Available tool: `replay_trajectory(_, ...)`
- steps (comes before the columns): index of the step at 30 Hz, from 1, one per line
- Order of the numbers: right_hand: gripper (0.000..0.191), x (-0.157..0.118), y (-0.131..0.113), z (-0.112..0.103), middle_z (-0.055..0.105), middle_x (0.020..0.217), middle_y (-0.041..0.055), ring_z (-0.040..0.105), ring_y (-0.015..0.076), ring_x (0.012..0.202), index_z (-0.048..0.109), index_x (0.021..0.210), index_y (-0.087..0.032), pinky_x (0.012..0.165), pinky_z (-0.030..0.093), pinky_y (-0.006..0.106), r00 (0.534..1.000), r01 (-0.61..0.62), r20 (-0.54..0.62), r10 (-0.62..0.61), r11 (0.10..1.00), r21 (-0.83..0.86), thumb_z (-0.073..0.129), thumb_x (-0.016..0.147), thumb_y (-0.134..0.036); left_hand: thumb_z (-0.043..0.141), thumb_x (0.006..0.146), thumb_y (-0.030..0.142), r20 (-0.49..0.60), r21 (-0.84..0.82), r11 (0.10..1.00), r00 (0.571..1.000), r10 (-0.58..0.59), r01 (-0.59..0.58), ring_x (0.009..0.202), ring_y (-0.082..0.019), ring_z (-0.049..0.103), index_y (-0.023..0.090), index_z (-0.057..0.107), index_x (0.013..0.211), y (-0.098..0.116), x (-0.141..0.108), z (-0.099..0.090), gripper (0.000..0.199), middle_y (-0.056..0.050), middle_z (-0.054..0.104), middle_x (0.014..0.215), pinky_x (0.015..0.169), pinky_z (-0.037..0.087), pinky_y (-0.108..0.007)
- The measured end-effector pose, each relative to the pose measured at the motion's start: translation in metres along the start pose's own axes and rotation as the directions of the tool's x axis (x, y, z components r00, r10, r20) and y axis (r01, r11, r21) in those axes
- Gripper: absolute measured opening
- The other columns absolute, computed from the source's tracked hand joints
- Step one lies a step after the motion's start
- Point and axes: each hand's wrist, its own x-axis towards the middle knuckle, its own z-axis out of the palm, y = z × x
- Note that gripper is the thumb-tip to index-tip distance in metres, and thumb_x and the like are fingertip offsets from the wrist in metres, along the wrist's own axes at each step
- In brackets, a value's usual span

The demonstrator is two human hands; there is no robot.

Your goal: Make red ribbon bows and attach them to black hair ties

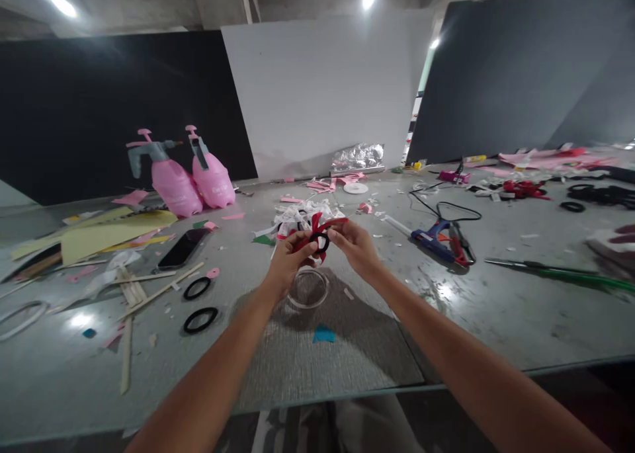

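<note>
Nearest to the camera are two bare forearms (238,347), coming from the lower edge. On the table (357,354), I count two black hoops (188,323) at left, one pale ring (308,306) and one blue scrap (324,334). The left hand (292,251) is nearly closed, pinching one red ribbon (316,223) with one black ring (326,243). The right hand (354,245) pinches too, fingertips at the ring. Both things are between the hands; the ribbon's upper strip runs sideways, pointing right, while the ring's opening faces roughly the camera.
</note>
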Motion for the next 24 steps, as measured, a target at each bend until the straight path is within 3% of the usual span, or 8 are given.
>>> replay_trajectory(3, 0.035, 0.000, -0.005, 0.004, 0.067, 0.083, 0.0041, 0.061, 0.0162, 0.076, 0.063, 0.093, -0.020, 0.068, 0.048, 0.028, 0.999, -0.013, -0.045, 0.016, 0.998, 0.066, 0.066, 0.077, -0.050, 0.083, 0.062, 0.035, 0.025, 0.081, 0.996, 0.999, -0.032, 0.030, 0.064, -0.013, 0.064, 0.015, 0.064, 0.101, -0.002, -0.002, -0.001, 0.047, -0.003, 0.068, 0.084, 0.053, 0.050, -0.023)
replay_trajectory(7, 0.030, -0.001, -0.011, 0.003, 0.062, 0.068, 0.0009, 0.056, 0.0136, 0.064, 0.064, 0.073, -0.017, 0.061, 0.045, 0.026, 0.999, -0.030, -0.041, 0.030, 0.999, -0.010, 0.072, 0.071, -0.046, 0.082, 0.064, 0.035, 0.083, 0.116, 0.992, 0.994, -0.065, 0.055, 0.070, -0.015, 0.066, 0.015, 0.067, 0.103, -0.004, -0.006, -0.001, 0.046, -0.005, 0.068, 0.088, 0.055, 0.052, -0.024)
replay_trajectory(12, 0.025, -0.004, -0.013, -0.001, 0.061, 0.065, 0.0000, 0.054, 0.0125, 0.061, 0.065, 0.070, -0.018, 0.058, 0.043, 0.025, 0.999, -0.019, -0.028, 0.017, 0.996, -0.084, 0.070, 0.072, -0.042, 0.079, 0.067, 0.042, 0.150, 0.079, 0.993, 0.984, -0.100, 0.089, 0.065, -0.015, 0.064, 0.015, 0.068, 0.101, -0.005, -0.009, 0.000, 0.044, -0.004, 0.067, 0.085, 0.056, 0.053, -0.027)
replay_trajectory(24, 0.016, -0.009, -0.001, -0.001, 0.067, 0.074, 0.0007, 0.059, 0.0141, 0.067, 0.066, 0.079, -0.020, 0.063, 0.046, 0.025, 0.997, 0.017, 0.073, -0.002, 0.978, -0.207, 0.064, 0.079, -0.036, 0.079, 0.063, 0.045, 0.040, 0.268, 0.962, 0.997, -0.062, 0.049, 0.047, -0.009, 0.054, 0.015, 0.069, 0.079, -0.013, -0.001, -0.006, 0.036, 0.001, 0.061, 0.062, 0.048, 0.044, -0.022)
